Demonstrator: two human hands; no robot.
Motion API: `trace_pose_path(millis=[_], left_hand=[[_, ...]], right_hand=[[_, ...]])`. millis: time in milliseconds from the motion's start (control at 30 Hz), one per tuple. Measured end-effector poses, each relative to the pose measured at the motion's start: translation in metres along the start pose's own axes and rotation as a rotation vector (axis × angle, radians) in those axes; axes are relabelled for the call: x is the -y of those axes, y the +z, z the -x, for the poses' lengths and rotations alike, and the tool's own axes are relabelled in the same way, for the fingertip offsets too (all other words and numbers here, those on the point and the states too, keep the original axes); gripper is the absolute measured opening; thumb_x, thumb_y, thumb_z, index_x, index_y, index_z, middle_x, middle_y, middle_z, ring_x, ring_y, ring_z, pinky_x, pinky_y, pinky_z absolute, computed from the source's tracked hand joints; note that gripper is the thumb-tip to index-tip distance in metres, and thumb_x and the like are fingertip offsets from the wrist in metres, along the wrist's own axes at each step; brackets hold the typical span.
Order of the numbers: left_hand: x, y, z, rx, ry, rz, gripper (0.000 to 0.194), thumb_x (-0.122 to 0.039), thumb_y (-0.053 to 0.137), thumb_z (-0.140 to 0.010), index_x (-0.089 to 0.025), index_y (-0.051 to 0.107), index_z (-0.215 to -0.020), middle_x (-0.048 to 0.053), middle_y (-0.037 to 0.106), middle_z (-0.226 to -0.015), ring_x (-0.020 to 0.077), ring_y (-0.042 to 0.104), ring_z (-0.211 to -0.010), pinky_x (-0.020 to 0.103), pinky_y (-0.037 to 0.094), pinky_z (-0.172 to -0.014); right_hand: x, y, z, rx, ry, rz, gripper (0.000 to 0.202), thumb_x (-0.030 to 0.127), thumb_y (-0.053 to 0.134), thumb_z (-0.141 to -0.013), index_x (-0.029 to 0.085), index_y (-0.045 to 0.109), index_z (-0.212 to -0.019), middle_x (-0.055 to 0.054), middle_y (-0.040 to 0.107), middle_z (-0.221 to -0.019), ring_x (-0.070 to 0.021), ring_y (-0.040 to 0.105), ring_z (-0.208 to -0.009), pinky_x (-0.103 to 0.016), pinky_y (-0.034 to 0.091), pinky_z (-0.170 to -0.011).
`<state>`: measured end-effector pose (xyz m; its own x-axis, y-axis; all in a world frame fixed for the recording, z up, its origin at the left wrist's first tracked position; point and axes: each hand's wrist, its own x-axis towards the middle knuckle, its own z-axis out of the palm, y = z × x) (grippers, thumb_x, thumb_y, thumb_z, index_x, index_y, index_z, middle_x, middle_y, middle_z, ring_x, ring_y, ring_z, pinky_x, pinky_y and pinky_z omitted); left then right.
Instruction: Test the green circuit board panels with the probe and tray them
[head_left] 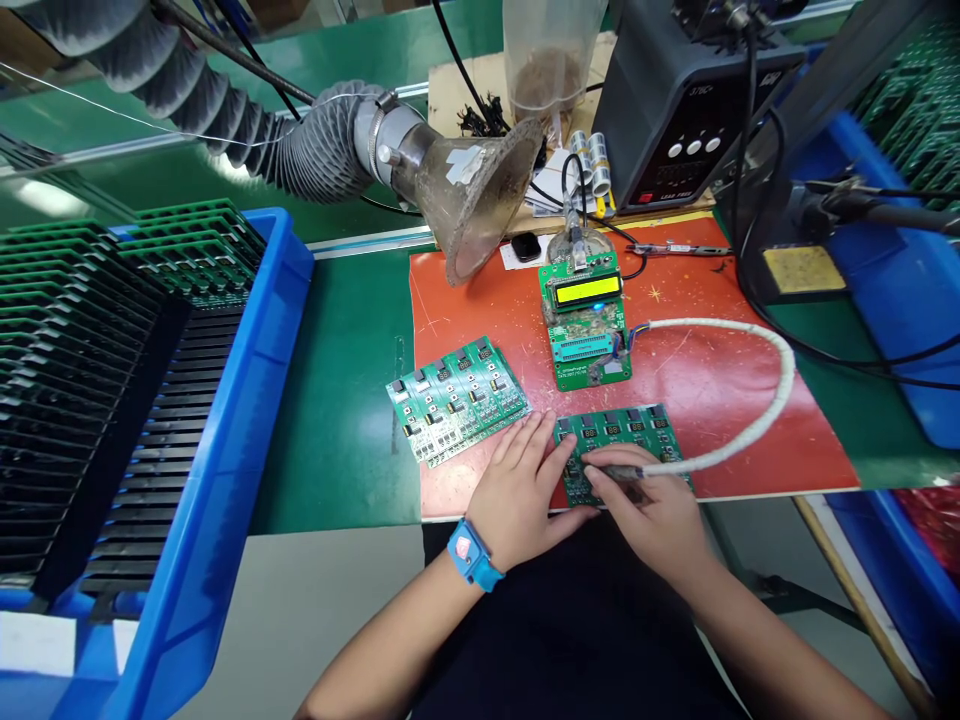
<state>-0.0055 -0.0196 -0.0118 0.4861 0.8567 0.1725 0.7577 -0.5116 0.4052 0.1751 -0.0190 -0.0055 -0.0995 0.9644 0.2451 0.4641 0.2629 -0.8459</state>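
Note:
A green circuit board (615,425) with a row of small digit displays lies at the front edge of the orange mat. My left hand (517,490) lies with fingers stretched out against the board's left side, its thumb at the near edge. Pinched in my right hand (660,520) is a dark probe (626,472) on a white-wrapped cable (776,400); its tip is over the board's left part, and my fingers partly hide the contact. That cable runs to a green programmer board (589,375) with a lit yellow display (589,290). A second circuit board (459,400) lies tilted beyond my left fingertips.
At the left stands a blue bin (255,320) with several upright circuit boards in racks. A fume extraction hood (480,200) hangs over the mat's back left. Behind sits a soldering station (675,130); another blue bin (892,300) is at the right.

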Motion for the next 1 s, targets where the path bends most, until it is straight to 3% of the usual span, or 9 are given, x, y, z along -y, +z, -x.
trace_pose_path(millis=[1000], left_hand=[[0.0000, 0.0002, -0.0009, 0.002, 0.000, 0.001, 0.074, -0.057, 0.063, -0.084, -0.014, 0.044, -0.141, 0.020, 0.041, -0.152, 0.0344, 0.036, -0.144, 0.055, 0.038, -0.115]], right_hand=[[-0.0012, 0.0004, -0.0002, 0.003, 0.018, -0.009, 0.013, 0.030, 0.060, -0.094, 0.021, 0.069, -0.091, -0.008, 0.072, -0.090, -0.0222, 0.071, -0.083, -0.030, 0.059, -0.060]])
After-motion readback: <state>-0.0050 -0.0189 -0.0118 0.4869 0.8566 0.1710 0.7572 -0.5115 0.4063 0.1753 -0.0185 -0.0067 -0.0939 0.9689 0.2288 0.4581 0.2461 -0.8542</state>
